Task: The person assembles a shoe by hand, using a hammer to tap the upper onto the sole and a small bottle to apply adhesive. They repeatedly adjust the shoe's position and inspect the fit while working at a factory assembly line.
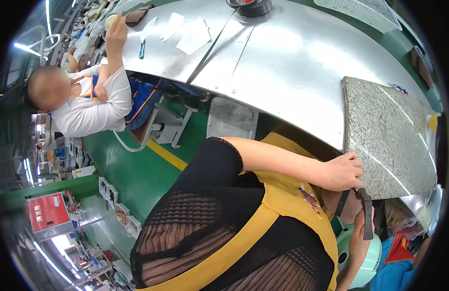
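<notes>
My left hand is closed at the near edge of a speckled stone slab, its fingers pinched together at the upper end of a brownish-pink, leather-like piece. A black band crosses that piece. Below it, my right hand is closed around a dark, narrow, slightly curved object, whose kind I cannot make out. Part of the right hand is hidden behind this object and the brownish piece. Both hands work close in front of my yellow apron.
The slab lies on a long metal table. Farther along are paper sheets, a teal-handled tool and a dark round container. A seated co-worker raises one hand. A mint-green fan stands beside my right arm.
</notes>
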